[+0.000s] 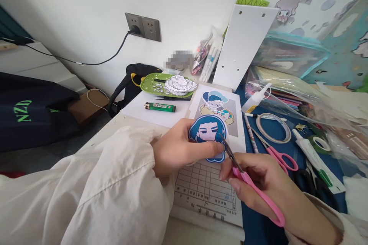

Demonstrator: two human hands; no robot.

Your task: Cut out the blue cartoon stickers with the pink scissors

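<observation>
Between the thumb and fingers of my left hand [184,149] is a paper cutout of a blue-haired cartoon figure [207,127], held upright above the desk. My right hand [258,178] grips pink-handled scissors [258,195]. Their narrow blades point up and left, with the tips over the right side of the cutout, near my left thumb. Below the hands lies a printed form with a grid [201,187]. Behind the cutout is a sheet with printed cartoon figures [237,122].
A green lighter [160,107] and a green tray [148,84] with a white cutout and small scraps are at the back left. On the right, a blue mat [253,222] bears other pink scissors [280,157], black scissors, tape rolls and glue tubes. A white board [244,46] stands behind.
</observation>
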